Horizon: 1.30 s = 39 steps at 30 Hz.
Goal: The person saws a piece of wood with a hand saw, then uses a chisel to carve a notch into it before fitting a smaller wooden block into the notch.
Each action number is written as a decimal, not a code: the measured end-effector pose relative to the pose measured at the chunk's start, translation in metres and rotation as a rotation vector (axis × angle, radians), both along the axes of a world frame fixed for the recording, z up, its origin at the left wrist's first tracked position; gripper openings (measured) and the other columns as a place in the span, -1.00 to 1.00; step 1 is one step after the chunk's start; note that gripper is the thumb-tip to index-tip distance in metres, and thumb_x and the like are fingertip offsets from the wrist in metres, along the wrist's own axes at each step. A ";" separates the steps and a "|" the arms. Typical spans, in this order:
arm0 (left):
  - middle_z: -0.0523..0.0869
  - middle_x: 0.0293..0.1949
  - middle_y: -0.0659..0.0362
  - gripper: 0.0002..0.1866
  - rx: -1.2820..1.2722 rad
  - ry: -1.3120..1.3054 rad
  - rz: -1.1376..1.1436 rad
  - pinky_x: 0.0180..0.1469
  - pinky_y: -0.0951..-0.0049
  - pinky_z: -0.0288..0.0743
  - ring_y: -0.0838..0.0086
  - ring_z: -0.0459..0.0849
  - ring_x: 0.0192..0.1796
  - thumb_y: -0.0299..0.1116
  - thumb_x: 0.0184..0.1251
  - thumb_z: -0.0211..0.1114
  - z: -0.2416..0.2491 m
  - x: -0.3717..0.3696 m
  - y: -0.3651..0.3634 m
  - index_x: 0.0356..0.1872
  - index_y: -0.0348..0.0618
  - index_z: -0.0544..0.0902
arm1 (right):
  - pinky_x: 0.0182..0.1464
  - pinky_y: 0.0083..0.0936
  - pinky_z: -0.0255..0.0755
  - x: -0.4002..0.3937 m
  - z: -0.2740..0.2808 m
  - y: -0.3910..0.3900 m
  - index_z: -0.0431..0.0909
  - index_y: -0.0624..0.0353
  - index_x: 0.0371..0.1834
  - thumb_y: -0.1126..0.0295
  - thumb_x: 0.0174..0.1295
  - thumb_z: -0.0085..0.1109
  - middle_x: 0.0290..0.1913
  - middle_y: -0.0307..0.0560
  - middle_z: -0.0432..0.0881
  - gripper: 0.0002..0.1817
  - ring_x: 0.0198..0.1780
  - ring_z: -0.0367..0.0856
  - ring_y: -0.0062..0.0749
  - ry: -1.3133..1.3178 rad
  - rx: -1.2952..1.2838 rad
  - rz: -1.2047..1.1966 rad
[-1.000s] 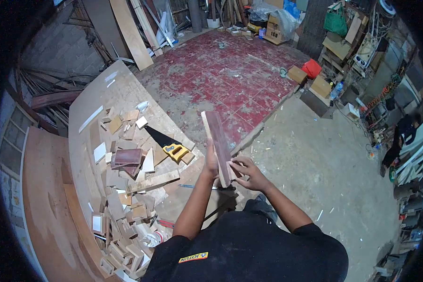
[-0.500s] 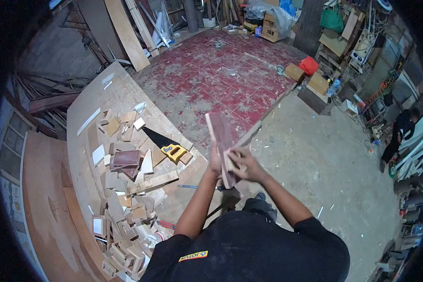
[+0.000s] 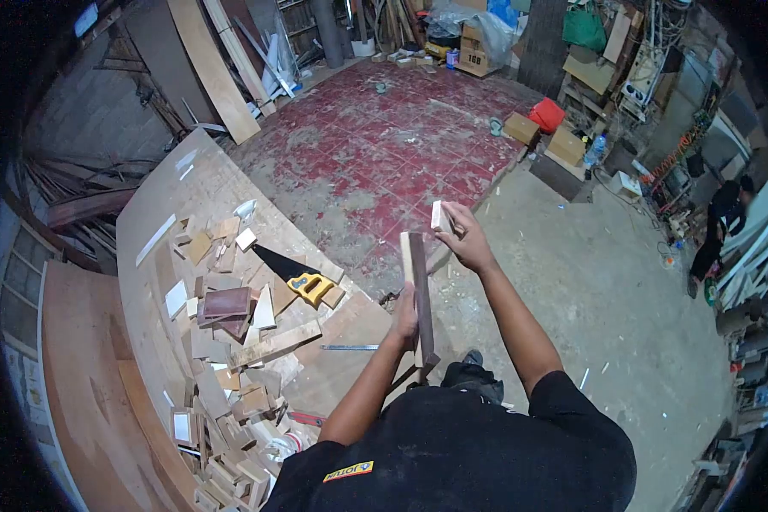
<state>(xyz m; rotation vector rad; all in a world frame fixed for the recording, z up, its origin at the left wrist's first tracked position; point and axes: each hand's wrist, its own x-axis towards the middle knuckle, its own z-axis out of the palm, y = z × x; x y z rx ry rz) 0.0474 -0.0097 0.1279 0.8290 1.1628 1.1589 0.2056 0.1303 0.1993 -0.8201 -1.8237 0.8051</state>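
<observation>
My left hand (image 3: 406,317) is closed around a long dark-brown wooden board (image 3: 424,299) with a pale edge, held out in front of my body. The board stands on its narrow side, pointing away from me. To the right of its far end, my right hand (image 3: 468,241) pinches a small pale block (image 3: 438,216) between thumb and fingers. The block is apart from the board. On the worktable (image 3: 371,317) to my left lies a handsaw (image 3: 313,288) with a yellow handle.
Wood offcuts (image 3: 252,401) and dark red-brown pieces (image 3: 224,303) are heaped on the worktable. A ruler-like strip (image 3: 350,347) lies near its edge. Cardboard boxes (image 3: 565,146) stand on the floor ahead right. A person (image 3: 717,226) is at the far right.
My right hand has come off the board and moved up and right with the small block. The board has turned onto its narrow side and come closer to my body.
</observation>
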 end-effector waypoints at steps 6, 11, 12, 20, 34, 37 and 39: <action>0.55 -0.39 0.22 -0.27 -0.094 -0.079 0.137 -0.33 0.44 0.49 0.49 0.54 -0.40 0.37 0.41 -0.28 0.033 -0.005 -0.008 -0.02 -0.12 0.51 | 0.32 -0.49 0.27 -0.003 0.018 -0.045 0.38 0.19 0.33 0.56 0.12 0.29 0.29 -0.09 0.30 -0.37 0.32 0.32 -0.39 0.262 -0.250 0.075; 0.55 -0.34 0.23 -0.29 -0.118 -0.158 0.116 -0.32 0.42 0.49 0.48 0.55 -0.34 0.37 0.41 -0.28 0.035 -0.001 0.000 0.04 -0.09 0.48 | 0.33 -0.40 0.24 -0.016 0.012 -0.066 0.39 0.18 0.33 0.49 0.03 0.26 0.27 -0.05 0.41 -0.32 0.38 0.29 -0.29 0.265 -0.217 0.160; 0.56 -0.33 0.23 -0.29 -0.089 -0.221 0.100 -0.31 0.41 0.50 0.48 0.56 -0.33 0.37 0.41 -0.28 0.039 0.001 0.002 0.06 -0.08 0.48 | 0.33 -0.40 0.24 -0.016 0.016 -0.070 0.39 0.18 0.33 0.49 0.03 0.26 0.27 -0.05 0.41 -0.32 0.38 0.29 -0.29 0.265 -0.217 0.159; 0.54 -0.18 0.25 -0.26 -0.095 -0.300 -0.035 -0.14 0.44 0.42 0.54 0.50 -0.17 0.38 0.40 -0.23 0.045 -0.012 -0.004 0.22 -0.07 0.41 | 0.20 -0.34 0.35 -0.015 0.036 -0.091 0.35 0.10 0.30 0.44 -0.11 0.40 0.05 0.05 0.43 -0.22 0.14 0.46 -0.14 -0.047 -0.061 0.047; 0.64 -0.13 0.17 -0.25 -0.099 -0.367 0.020 -0.19 0.38 0.49 0.45 0.58 -0.18 0.36 0.41 -0.28 0.045 -0.018 -0.008 0.15 -0.10 0.48 | 0.01 -0.44 0.42 -0.027 0.023 -0.108 0.53 0.18 -0.15 0.45 0.00 0.42 -0.20 -0.09 0.61 -0.66 -0.05 0.58 -0.32 -0.129 -0.125 0.097; 0.64 -0.22 0.19 -0.27 -0.098 -0.394 0.020 -0.23 0.40 0.50 0.46 0.59 -0.22 0.36 0.41 -0.27 0.045 -0.022 -0.007 0.10 -0.08 0.51 | -0.01 -0.38 0.42 -0.027 0.024 -0.112 0.56 0.18 -0.19 0.46 -0.04 0.41 -0.21 -0.06 0.60 -0.68 -0.09 0.57 -0.22 -0.104 -0.013 0.097; 0.63 -0.27 0.20 -0.28 -0.067 -0.365 0.007 -0.25 0.41 0.51 0.46 0.60 -0.26 0.36 0.41 -0.27 0.051 -0.021 -0.009 0.07 -0.07 0.52 | -0.01 -0.35 0.42 -0.026 0.022 -0.108 0.55 0.18 -0.19 0.46 -0.06 0.41 -0.22 -0.05 0.60 -0.67 -0.09 0.56 -0.18 -0.110 0.033 0.069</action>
